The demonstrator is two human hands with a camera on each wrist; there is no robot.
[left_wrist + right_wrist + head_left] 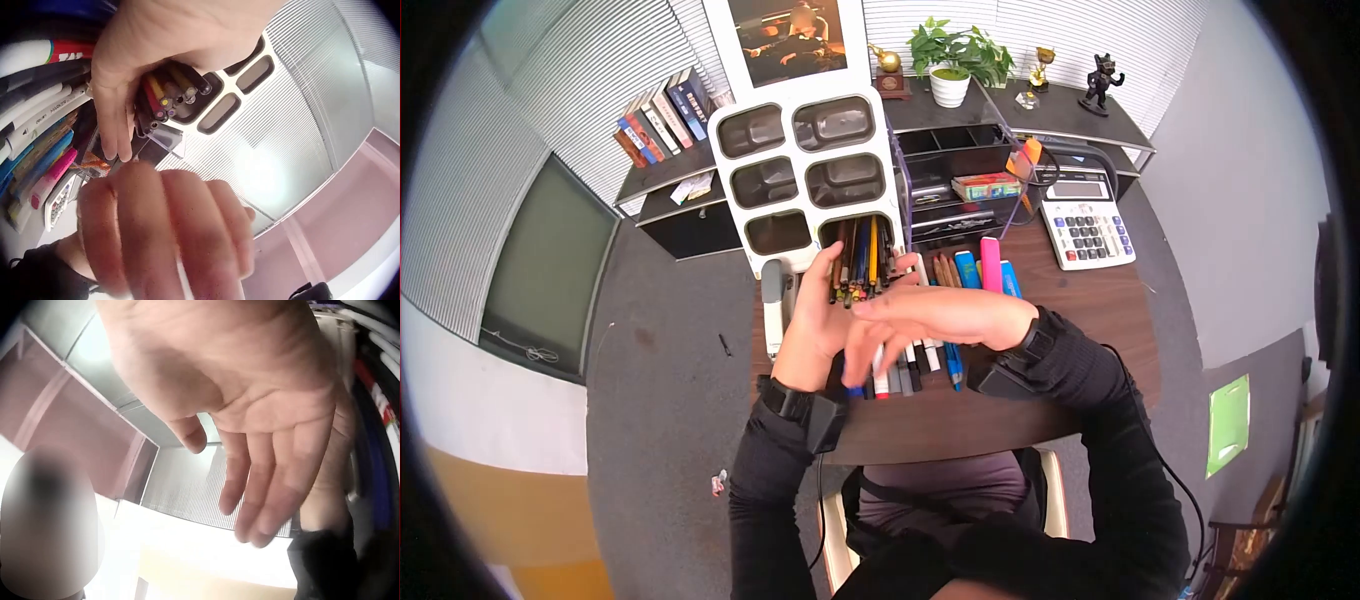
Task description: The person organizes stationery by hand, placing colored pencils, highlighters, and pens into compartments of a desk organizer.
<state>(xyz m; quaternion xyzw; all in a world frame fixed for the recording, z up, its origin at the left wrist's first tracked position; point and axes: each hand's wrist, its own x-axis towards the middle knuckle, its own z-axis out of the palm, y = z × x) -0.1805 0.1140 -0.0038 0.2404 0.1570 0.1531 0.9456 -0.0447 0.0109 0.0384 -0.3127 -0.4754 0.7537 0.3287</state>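
In the head view the left hand holds a bundle of pencils between its thumb and fingers, at the lower right compartment of a white organizer. The left wrist view shows the left hand around the pencils, their ends facing the camera. Slightly blurred, the right hand crosses just in front of the left palm. Its fingers are loosely bent and hold nothing, as the right wrist view of the right hand shows. Whether the two hands touch cannot be told.
Markers lie under and beside the right hand, with a pink highlighter behind it. A stapler stands left of the left hand. Farther back are a calculator, a black desk organizer and a potted plant.
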